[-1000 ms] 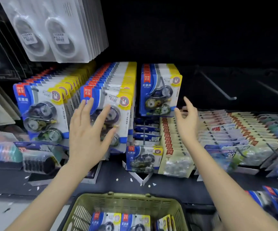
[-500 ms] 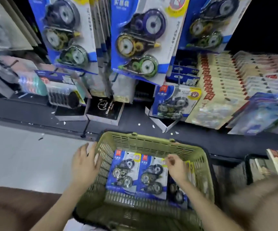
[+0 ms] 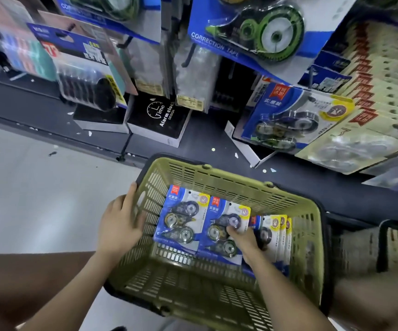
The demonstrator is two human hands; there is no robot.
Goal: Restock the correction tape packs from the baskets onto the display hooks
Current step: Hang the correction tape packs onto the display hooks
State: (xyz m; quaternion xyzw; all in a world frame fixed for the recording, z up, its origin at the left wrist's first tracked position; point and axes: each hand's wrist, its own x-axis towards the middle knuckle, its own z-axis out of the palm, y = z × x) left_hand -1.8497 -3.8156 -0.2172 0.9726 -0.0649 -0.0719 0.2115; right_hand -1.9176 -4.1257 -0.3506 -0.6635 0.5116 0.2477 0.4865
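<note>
An olive-green slotted plastic basket (image 3: 217, 177) is sitting at 6 o'clock, holding blue-and-white carded correction tape packs (image 3: 177, 220) lying flat at its 12 o'clock end. The left hand (image 3: 119, 225) is gripping the basket's 9 o'clock wall, fingers (image 3: 138, 217) curled over it. The right hand (image 3: 246, 242) is reaching inside, bent fingers closing on the middle pack (image 3: 215, 232), with upright packs (image 3: 277, 235) at its 3 o'clock.

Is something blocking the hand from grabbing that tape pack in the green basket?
No, nothing visible. The right hand has its fingers curled on the middle pack, with nothing between them. The left hand holds the basket by its side wall, clear of that pack.
</note>
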